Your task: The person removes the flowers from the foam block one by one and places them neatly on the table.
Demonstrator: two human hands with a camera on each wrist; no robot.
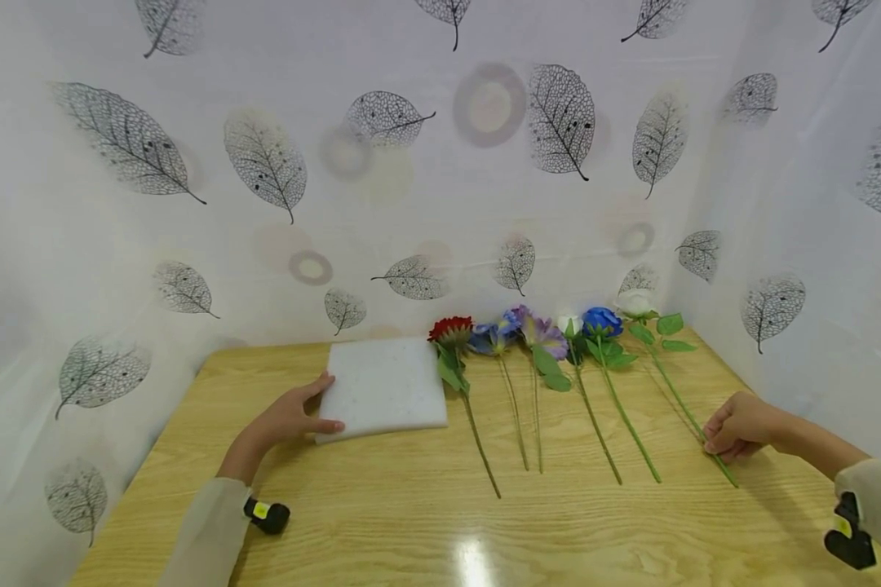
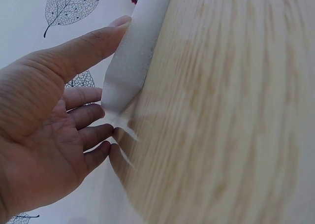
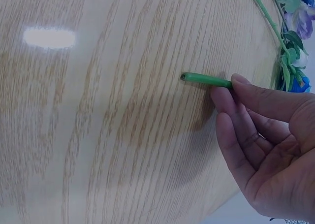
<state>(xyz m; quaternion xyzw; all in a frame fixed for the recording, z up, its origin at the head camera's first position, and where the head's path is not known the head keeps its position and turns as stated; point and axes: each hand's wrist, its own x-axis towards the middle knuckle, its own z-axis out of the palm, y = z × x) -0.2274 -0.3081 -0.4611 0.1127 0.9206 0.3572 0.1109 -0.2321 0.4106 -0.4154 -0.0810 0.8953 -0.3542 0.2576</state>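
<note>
A white foam block (image 1: 382, 387) lies flat on the wooden table (image 1: 411, 530). My left hand (image 1: 321, 405) rests against the block's left edge, thumb on the far part and fingers by the near corner. In the left wrist view that hand (image 2: 106, 66) lies with straight thumb along the foam block (image 2: 135, 56). To the right lie several artificial flowers in a row, from a red flower (image 1: 451, 330) to a white rose (image 1: 635, 303). My right hand (image 1: 712, 440) pinches the lower end of the white rose's green stem (image 3: 199, 78) between thumb and forefinger (image 3: 227, 86).
A leaf-patterned white curtain (image 1: 440, 163) walls the table at the back and both sides. Between the red flower and the white rose lie purple flowers (image 1: 539, 330) and a blue rose (image 1: 602, 322), stems pointing toward me. Bare wood fills the front of the table.
</note>
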